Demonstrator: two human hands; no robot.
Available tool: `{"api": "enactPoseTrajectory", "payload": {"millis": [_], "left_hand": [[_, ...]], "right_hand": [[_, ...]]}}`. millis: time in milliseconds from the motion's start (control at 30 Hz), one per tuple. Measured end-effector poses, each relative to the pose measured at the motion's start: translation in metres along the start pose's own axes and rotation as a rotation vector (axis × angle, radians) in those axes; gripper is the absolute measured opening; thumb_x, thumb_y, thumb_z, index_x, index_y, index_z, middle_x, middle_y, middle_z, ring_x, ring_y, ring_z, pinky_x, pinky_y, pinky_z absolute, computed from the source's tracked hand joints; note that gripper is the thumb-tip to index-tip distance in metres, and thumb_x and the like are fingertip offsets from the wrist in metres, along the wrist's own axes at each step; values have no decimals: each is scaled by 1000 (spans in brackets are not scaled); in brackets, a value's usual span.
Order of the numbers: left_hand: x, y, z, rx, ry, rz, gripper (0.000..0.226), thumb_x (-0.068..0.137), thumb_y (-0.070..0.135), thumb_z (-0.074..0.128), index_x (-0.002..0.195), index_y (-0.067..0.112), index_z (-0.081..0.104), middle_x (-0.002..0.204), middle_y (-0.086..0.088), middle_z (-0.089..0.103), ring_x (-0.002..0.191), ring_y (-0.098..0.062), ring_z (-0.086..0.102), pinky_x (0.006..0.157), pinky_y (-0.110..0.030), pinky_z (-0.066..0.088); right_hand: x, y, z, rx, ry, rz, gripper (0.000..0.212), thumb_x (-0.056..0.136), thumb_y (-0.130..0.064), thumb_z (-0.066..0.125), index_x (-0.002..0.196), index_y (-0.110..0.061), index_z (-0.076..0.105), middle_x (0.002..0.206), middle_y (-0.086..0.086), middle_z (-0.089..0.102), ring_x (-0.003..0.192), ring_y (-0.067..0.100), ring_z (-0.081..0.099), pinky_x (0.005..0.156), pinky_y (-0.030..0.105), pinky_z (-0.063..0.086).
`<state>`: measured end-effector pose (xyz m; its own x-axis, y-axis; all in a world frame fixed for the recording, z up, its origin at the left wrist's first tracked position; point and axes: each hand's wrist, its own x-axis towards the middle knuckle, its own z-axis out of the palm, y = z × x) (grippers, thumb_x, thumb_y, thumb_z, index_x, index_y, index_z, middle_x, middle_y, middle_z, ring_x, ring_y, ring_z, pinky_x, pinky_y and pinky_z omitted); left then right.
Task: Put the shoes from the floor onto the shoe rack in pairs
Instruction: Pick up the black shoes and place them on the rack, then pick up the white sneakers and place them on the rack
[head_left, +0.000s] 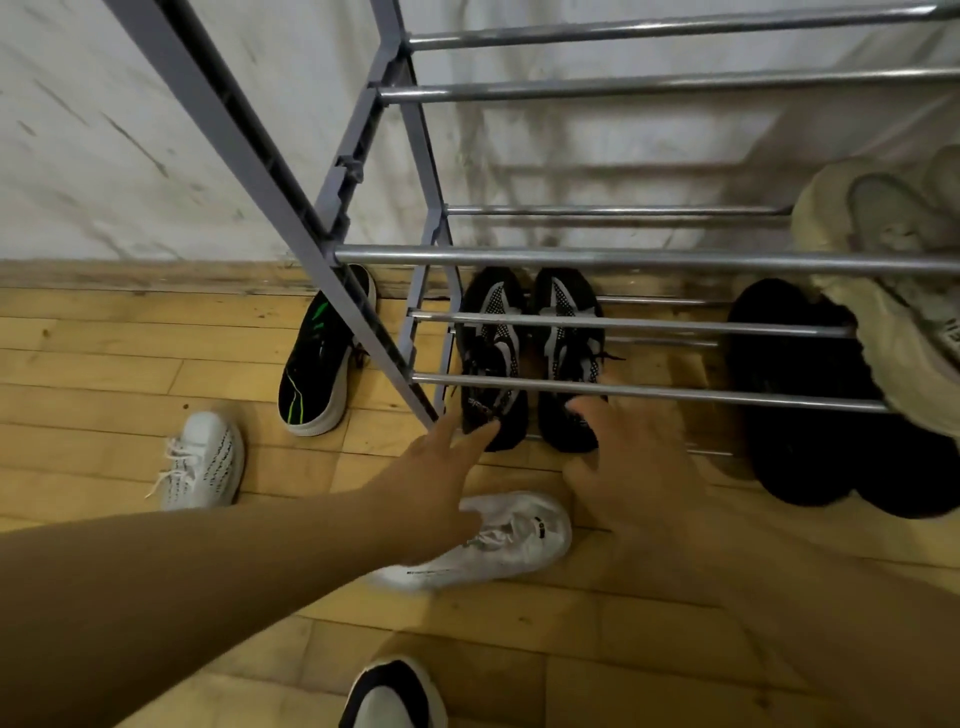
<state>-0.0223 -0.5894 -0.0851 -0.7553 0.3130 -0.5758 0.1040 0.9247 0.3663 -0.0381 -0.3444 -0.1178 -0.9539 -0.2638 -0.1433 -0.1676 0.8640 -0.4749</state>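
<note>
Grey plastic-framed shoe rack with chrome rails (613, 257) fills 12 to 3 o'clock of the view, backed by a stained white wall (130, 130). Pair of black knit sneakers with grey-and-white dotted panels (493, 358) sits side by side on the lowest rails at centre, toes to the wall, heels toward the camera.

Left hand (436, 473): forearm runs in from 8 o'clock. Fingers straight and released, gripping nothing. Its fingertips (485, 428) reach the heel of the pair's left shoe; whether they actually touch cannot be told.

Right hand (628, 457): enters from 4 o'clock, blurred. Fingers spread and loose, nothing grasped. Its fingertips (579, 408) lie over the heel of the pair's right shoe, just under the nearest low rail.

On the wooden plank floor (104, 364):
- Plain white sneaker (519, 535) at 6 o'clock of both hands, partly under the left wrist.
- White knit sneaker with black lettering (205, 457) at 9 o'clock of the left hand, well apart.
- Black sneaker with green stripes and a white sole (311, 374) at 10 o'clock, just outside the rack's left leg.
- Black-and-white shoe (389, 696) at the 6 o'clock edge, cut off.

On the rack: plain black pair of shoes (800, 395) at 3 o'clock of the dotted pair, low down. Beige chunky sneakers (893, 312) on the rail above them.
</note>
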Motion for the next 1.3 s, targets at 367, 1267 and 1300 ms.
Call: {"api": "enactPoseTrajectory", "payload": {"millis": [367, 1267, 1300], "left_hand": [[-127, -57, 16, -228, -53, -251, 96, 84, 67, 68, 152, 64, 0, 168, 15, 8, 151, -14, 27, 115, -29, 31], [-171, -198, 81, -1309, 688, -487, 83, 64, 9, 83, 140, 27, 57, 135, -1, 61, 118, -22, 68, 90, -41, 59], [-172, -202, 79, -1331, 689, -485, 78, 63, 12, 82, 135, 29, 61, 136, -3, 61, 118, -23, 67, 89, -41, 59]], "right_hand": [[-29, -26, 67, 261, -531, 326, 94, 86, -51, 67, 163, -35, 14, 163, 5, 33, 137, 31, 46, 99, 33, 47], [-47, -149, 79, 959, -487, 261, 57, 90, -11, 78, 129, -48, 60, 123, -13, 64, 103, 6, 69, 77, 24, 60], [-49, -153, 81, 950, -477, 270, 56, 91, -10, 77, 131, -46, 60, 121, -15, 63, 99, 4, 69, 72, 21, 59]]}}
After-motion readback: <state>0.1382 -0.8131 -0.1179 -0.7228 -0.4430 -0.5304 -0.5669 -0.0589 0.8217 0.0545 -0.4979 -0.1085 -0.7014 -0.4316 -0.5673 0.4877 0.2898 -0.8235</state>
